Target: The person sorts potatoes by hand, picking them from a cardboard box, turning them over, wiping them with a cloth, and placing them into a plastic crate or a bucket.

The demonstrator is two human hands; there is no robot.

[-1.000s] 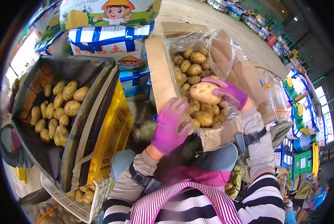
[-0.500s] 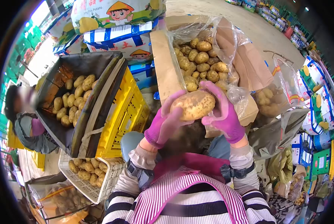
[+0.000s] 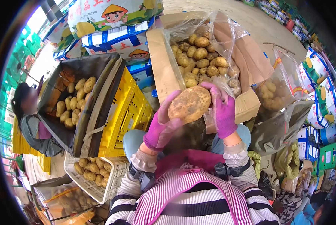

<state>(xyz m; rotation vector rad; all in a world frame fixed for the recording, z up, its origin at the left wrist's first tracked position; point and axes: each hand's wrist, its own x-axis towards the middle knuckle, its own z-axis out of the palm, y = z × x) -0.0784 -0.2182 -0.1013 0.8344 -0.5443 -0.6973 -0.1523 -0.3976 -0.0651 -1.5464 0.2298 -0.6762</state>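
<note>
A large brown, speckled potato (image 3: pixel 189 104) is held up above my lap, in front of the open carton. My left hand (image 3: pixel 162 122), in a purple glove, grips its left side with the thumb underneath. At the potato's right end is my right hand (image 3: pixel 223 108), also gloved, its curled fingertips against the upper right edge. Just beyond both hands, the cardboard carton (image 3: pixel 161 62) lined with clear plastic contains many smaller potatoes (image 3: pixel 201 53).
Left of me, a dark-lined bin (image 3: pixel 63 67) with potatoes rests on yellow crates (image 3: pixel 128 112). A white basket (image 3: pixel 113 183) of potatoes is below it. Printed cartons (image 3: pixel 115 39) are stacked ahead. A bag of potatoes (image 3: pixel 273 93) stands right. Another person (image 3: pixel 40 131) is at far left.
The potato has turned in my hands and shifted slightly left in view. My right hand has drawn up more beside its end, with the fingers more curled. The view has also shifted a little.
</note>
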